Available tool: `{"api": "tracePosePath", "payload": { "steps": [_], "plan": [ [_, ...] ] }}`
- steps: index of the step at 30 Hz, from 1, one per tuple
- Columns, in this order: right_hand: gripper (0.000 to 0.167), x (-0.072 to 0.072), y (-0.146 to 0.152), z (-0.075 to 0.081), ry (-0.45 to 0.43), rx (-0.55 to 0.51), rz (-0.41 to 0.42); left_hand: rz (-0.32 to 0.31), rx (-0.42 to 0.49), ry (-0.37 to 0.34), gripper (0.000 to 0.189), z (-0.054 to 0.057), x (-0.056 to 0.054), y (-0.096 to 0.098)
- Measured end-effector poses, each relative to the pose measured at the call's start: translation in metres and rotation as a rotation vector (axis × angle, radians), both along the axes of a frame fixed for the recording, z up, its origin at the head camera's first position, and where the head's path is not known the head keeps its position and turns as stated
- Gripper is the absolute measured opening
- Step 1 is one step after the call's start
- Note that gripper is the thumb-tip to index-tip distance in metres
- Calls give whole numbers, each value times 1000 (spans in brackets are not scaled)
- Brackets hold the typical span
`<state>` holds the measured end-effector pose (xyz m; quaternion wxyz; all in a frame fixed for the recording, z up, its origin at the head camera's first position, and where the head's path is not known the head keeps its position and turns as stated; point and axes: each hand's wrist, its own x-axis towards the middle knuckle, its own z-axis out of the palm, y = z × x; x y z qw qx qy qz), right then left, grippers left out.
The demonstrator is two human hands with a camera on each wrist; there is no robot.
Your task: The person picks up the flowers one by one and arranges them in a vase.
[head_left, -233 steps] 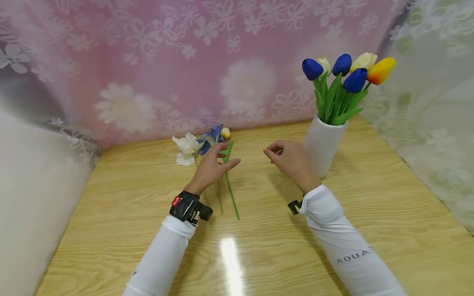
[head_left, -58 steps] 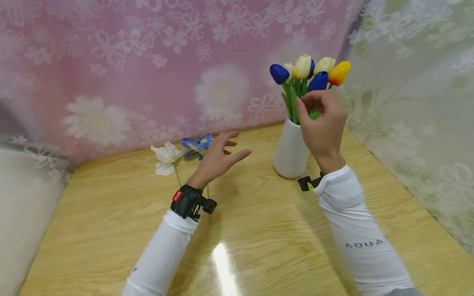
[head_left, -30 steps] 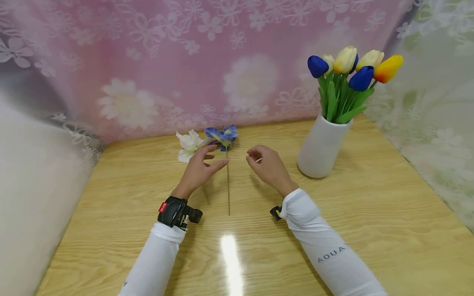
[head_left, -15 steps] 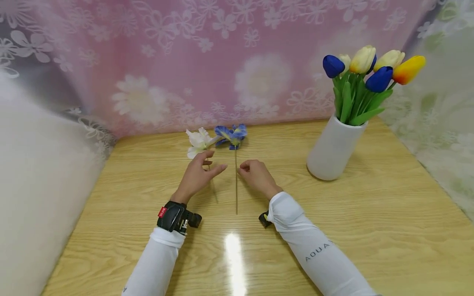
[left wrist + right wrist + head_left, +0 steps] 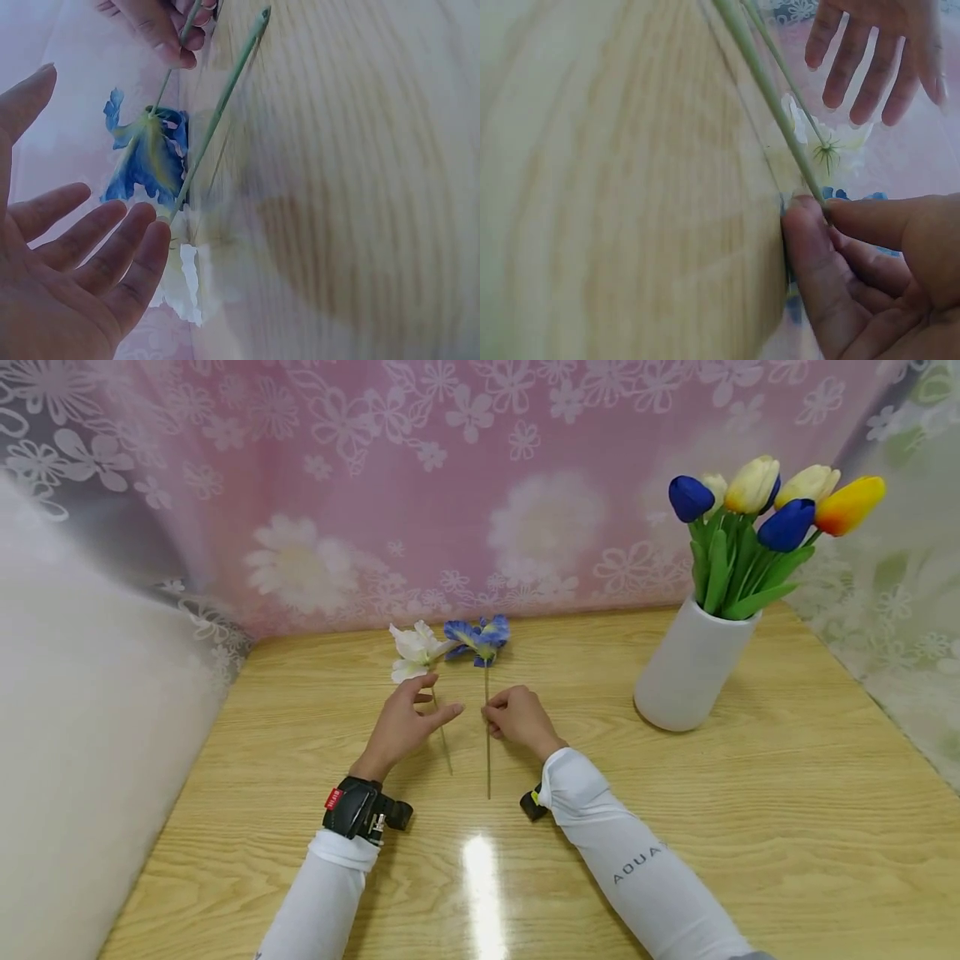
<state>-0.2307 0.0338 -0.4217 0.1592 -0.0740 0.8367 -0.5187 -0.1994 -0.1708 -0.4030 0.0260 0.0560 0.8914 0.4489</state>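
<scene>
Near the centre of the head view, the thin green stem of a blue artificial iris flower (image 5: pixel 480 639) is pinched between thumb and forefinger of the right hand (image 5: pixel 519 721); the pinch is seen close up at the lower right of the right wrist view, and the flower lies on the light wooden table (image 5: pixel 750 827). Just to its left, a white artificial flower on a thin stem (image 5: pixel 415 649) is laid on the table beside it. The left hand (image 5: pixel 401 727) is held wide with fingers spread over the white flower's stem, nothing being gripped. At the upper right of the head view, a white ceramic vase (image 5: pixel 688 672) with blue, cream and orange tulips (image 5: pixel 772 502) is seen, well apart from both hands.
</scene>
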Motion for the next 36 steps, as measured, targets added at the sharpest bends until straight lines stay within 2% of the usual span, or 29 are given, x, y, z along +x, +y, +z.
{"api": "tracePosePath", "payload": {
  "steps": [6,12,21,36],
  "plan": [
    [21,1,8,2,49,-87,-96,3,11,-2,79,1,0,4],
    [23,4,19,19,147,-149,-168,-25,24,34,78,5,-3,14],
    [22,10,36,37,255,-178,-200,-54,64,67,79,8,-8,29],
    [20,12,69,77,606,-173,-263,-131,75,115,81,28,-14,55]
  ]
}}
